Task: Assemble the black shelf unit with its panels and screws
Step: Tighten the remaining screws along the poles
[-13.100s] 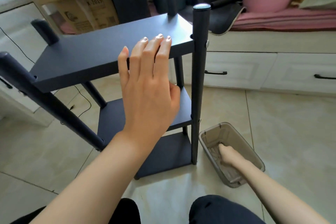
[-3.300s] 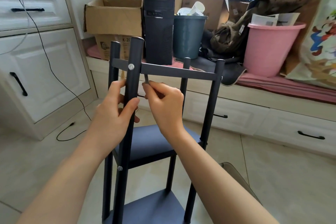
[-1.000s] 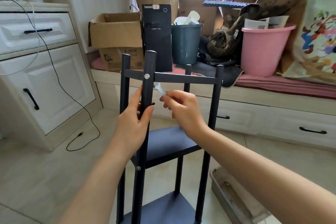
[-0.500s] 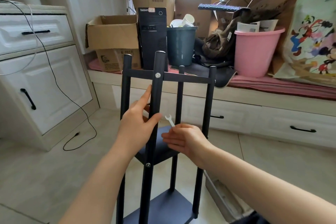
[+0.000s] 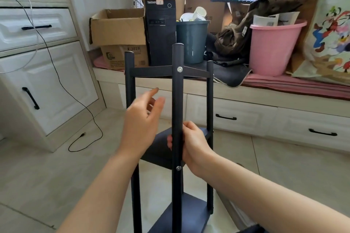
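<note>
Item: black shelf unit (image 5: 178, 100), three tiers, standing upright on the tiled floor straight ahead of me.

Grip: my right hand (image 5: 193, 142) curls round the nearest post (image 5: 177, 111), fingers wrapped behind it, just above the lower screw head (image 5: 178, 168). Whether that hand also holds a small tool I cannot tell; nothing shows past the fingers. My left hand (image 5: 143, 119) hangs free of the frame, left of the grip, fingers loosely spread and holding nothing.

Parts outward from the grip: middle shelf panel (image 5: 161, 149) directly behind my right hand; bottom panel (image 5: 181, 217) well below it; upper screw head (image 5: 179, 69) high above, where the post meets the top panel (image 5: 151, 71); left post (image 5: 129, 85) and far right post (image 5: 209, 100) beyond.

Handling, as I judge it: rigid, smooth-coated round posts, likely slick if gripped loosely; tall and narrow, so tippy. Probably light enough to turn one-handed. Best held mid-post, near a panel joint, not by the panel edges.

Beyond: white drawer bench (image 5: 284, 119), computer tower (image 5: 161, 32), pink bucket (image 5: 272, 47).
</note>
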The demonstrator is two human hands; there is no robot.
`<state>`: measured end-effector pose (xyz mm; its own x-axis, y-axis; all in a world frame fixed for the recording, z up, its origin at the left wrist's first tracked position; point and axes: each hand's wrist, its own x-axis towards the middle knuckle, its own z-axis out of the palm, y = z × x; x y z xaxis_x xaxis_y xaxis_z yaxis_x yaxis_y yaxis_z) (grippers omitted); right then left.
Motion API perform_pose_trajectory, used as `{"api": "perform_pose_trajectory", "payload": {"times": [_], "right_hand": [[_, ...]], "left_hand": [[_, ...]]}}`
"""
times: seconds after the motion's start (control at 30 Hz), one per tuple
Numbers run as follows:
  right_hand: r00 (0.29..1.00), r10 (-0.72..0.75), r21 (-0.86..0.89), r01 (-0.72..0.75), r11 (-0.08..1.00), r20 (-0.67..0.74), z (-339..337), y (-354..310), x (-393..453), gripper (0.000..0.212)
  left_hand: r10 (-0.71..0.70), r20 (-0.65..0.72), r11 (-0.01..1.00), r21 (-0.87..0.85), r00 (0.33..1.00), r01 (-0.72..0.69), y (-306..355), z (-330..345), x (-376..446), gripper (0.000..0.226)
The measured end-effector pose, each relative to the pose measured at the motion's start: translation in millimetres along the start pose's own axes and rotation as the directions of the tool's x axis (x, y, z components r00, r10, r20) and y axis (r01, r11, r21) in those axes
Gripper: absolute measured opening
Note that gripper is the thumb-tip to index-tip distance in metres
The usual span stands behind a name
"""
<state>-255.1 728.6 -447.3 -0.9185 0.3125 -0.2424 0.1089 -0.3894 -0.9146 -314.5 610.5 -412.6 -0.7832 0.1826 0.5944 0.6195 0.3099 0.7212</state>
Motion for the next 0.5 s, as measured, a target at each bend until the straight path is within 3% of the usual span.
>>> {"api": "perform_pose_trajectory", "payload": {"times": [0.07, 0.17, 0.3, 0.4, 0.5], "right_hand": [[1.0, 0.0, -0.01, 0.0, 1.0, -0.006, -4.7, -3.6, -1.4, 0.023], [1.0, -0.005, -0.003, 0.005, 1.0, -0.004, -11.1, -6.7, -5.4, 0.022], [1.0, -0.031, -0.052, 0.031, 0.998, -0.003, -17.2, -6.1, -10.4, 0.021], [0.999, -0.038, -0.057, 0.039, 0.998, 0.016, -17.2, -4.8, -13.5, 0.018], [0.999, -0.05, -0.071, 0.05, 0.996, 0.004, -16.5, -4.4, -13.3, 0.017]], "left_hand": [[-0.026, -0.1, 0.997, 0.064, 0.995, 0.032, -9.5, -6.7, 5.4, 0.038], [-0.117, -0.191, 0.983, 0.119, 0.974, 0.142, -24.4, -14.6, 11.6, 0.042], [-0.32, -0.233, 0.947, -0.119, 0.918, 0.3, -37.9, -21.0, 15.0, 0.048], [-0.516, -0.055, 0.813, -0.346, 0.855, 0.469, -44.1, -22.8, 16.6, 0.021], [-0.587, 0.147, 0.633, -0.531, 0.796, 0.564, -51.3, -28.3, 16.8, 0.022]]}}
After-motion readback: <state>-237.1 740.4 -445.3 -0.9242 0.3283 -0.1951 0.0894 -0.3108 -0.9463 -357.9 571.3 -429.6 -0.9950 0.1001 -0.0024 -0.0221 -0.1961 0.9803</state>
